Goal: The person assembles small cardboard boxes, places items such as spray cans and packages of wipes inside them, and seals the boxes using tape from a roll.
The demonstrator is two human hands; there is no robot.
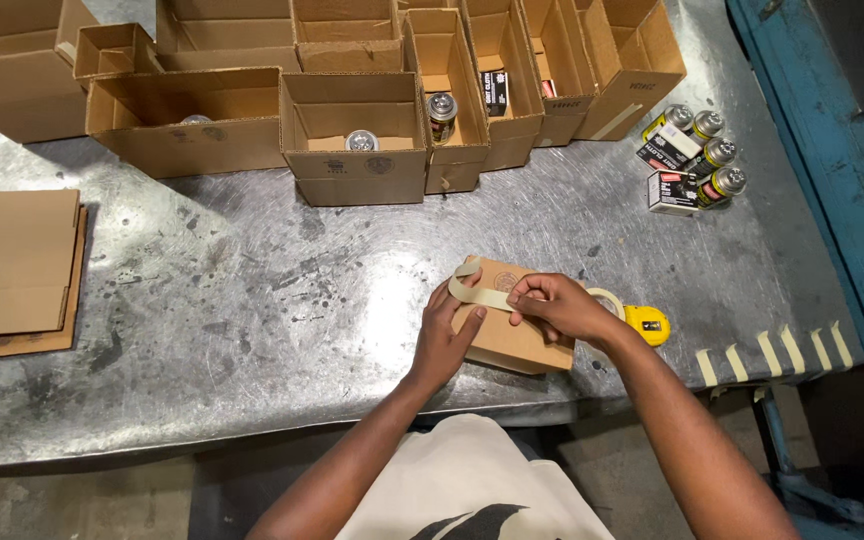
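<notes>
Small carton (pixel 512 325): a closed brown cardboard box, set near the front edge of the metal table (pixel 252 300), between the two hands.
Tape strip (pixel 482 296): a length of pale masking tape is drawn across the carton's top; its free end curls up past the far left corner.
Left hand (pixel 447 335): pressed against the carton's left side, fingers bent around the edge and the thumb laid on the tape; only partly closed, bracing rather than gripping.
Right hand (pixel 557 305): fingertips pinched down on the tape on the carton's top, the rest of the hand curled over it.
Tape dispenser (pixel 644 322): a yellow holder with its pale roll, lying just beside the right wrist, the strip running back to it.
Handling: the carton is judged light and fairly stiff, though thin board can dent if squeezed; it is best held by its side walls. The tape is soft and sticky, apt to fold onto itself, so it is better held at the ends and kept taut.
Cut strips (pixel 782 355): short tape pieces are stuck along the table's right front edge.
Open boxes (pixel 352 135): rows at the back, some with cans inside.
Loose cans (pixel 697 155): grouped with small packets at the right.
Flat cardboard (pixel 17 265): stacked at the left.
</notes>
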